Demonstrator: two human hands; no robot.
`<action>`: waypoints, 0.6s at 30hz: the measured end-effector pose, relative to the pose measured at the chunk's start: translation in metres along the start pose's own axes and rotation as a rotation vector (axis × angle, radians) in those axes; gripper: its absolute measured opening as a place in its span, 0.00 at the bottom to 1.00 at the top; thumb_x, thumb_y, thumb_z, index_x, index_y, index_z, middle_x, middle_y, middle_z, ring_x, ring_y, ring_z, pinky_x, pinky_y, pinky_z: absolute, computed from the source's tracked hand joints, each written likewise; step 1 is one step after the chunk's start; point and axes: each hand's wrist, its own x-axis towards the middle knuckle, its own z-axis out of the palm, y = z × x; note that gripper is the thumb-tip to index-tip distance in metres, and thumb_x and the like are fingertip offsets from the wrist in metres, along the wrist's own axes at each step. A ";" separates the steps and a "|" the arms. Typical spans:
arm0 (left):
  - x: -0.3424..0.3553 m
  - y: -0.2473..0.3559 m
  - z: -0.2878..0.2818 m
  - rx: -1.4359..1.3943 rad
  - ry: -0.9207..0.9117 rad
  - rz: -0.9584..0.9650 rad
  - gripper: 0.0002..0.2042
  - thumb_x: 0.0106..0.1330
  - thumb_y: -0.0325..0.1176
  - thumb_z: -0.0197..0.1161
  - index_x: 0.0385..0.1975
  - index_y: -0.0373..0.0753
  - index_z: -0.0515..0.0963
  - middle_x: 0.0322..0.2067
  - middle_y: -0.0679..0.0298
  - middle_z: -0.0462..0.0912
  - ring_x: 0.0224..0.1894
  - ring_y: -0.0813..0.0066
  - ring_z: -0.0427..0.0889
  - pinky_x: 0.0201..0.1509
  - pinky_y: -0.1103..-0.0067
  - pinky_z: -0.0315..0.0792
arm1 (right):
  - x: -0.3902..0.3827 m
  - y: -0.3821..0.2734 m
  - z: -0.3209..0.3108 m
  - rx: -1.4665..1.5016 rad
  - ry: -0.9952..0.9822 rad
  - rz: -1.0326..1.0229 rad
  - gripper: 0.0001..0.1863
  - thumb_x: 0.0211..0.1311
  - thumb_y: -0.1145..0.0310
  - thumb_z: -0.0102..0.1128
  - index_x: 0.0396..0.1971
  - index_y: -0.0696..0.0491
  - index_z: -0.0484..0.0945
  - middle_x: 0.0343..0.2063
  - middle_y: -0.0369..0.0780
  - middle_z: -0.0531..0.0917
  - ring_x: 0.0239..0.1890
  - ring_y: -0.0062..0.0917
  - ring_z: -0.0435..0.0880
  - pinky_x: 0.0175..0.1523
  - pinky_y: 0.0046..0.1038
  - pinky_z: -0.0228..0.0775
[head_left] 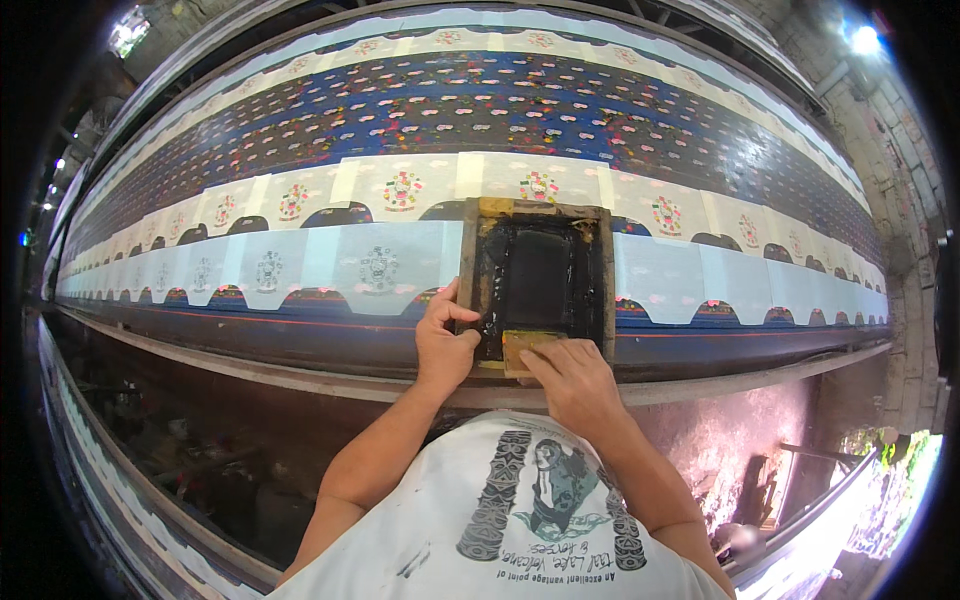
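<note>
A wooden screen-printing frame (pixel 606 260) lies flat on the long table, over the row of light blue fabric pieces. Its dark mesh (pixel 540 270) is smeared with black ink around the inner edges. My left hand (pixel 447 338) grips the frame's left rail near its lower corner, thumb and forefinger closed on the wood. In my right hand (pixel 578 376) is a wooden-handled squeegee (pixel 518 350), held at the near end of the screen. Its blade edge is hidden. Left of the frame, a light blue piece (pixel 380 262) carries a black line print; blue pieces (pixel 662 280) on the right show no black print.
The long table (pixel 330 333) curves across the view with a raised near edge. Behind the blue row runs a row of cream pieces with coloured prints (pixel 404 190), then dark patterned cloth (pixel 450 110). A block wall (pixel 905 200) stands at far right.
</note>
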 end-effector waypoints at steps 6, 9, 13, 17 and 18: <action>-0.002 0.002 0.004 0.013 0.019 -0.040 0.12 0.55 0.12 0.69 0.35 0.36 0.85 0.79 0.40 0.75 0.82 0.49 0.75 0.84 0.66 0.66 | 0.022 0.009 -0.022 -0.058 -0.235 0.083 0.22 0.57 0.78 0.70 0.54 0.57 0.90 0.52 0.46 0.91 0.54 0.44 0.89 0.62 0.46 0.80; -0.002 0.000 0.003 0.074 0.026 -0.006 0.11 0.55 0.12 0.69 0.33 0.37 0.84 0.79 0.41 0.77 0.82 0.48 0.75 0.84 0.64 0.66 | 0.050 0.026 -0.046 -0.017 -0.477 0.127 0.19 0.58 0.80 0.68 0.51 0.56 0.90 0.50 0.47 0.91 0.54 0.47 0.88 0.63 0.47 0.80; -0.001 0.009 0.005 0.109 0.000 0.012 0.11 0.54 0.11 0.69 0.31 0.37 0.83 0.78 0.42 0.77 0.81 0.47 0.75 0.84 0.64 0.66 | 0.091 0.077 -0.039 0.057 -0.383 0.099 0.15 0.62 0.82 0.63 0.47 0.54 0.89 0.44 0.48 0.89 0.54 0.49 0.88 0.62 0.49 0.81; 0.000 0.006 0.006 0.138 -0.035 0.043 0.12 0.54 0.10 0.68 0.31 0.37 0.82 0.79 0.44 0.75 0.81 0.49 0.75 0.84 0.65 0.65 | 0.125 0.122 -0.012 -0.007 -0.158 0.122 0.18 0.64 0.83 0.62 0.51 0.54 0.89 0.45 0.48 0.90 0.55 0.51 0.87 0.63 0.50 0.80; -0.001 0.004 0.005 0.132 -0.034 0.048 0.12 0.54 0.10 0.68 0.31 0.37 0.82 0.79 0.44 0.76 0.81 0.48 0.75 0.84 0.65 0.65 | 0.131 0.125 -0.006 -0.012 -0.087 0.114 0.19 0.64 0.84 0.62 0.53 0.54 0.89 0.45 0.48 0.90 0.55 0.51 0.87 0.63 0.50 0.79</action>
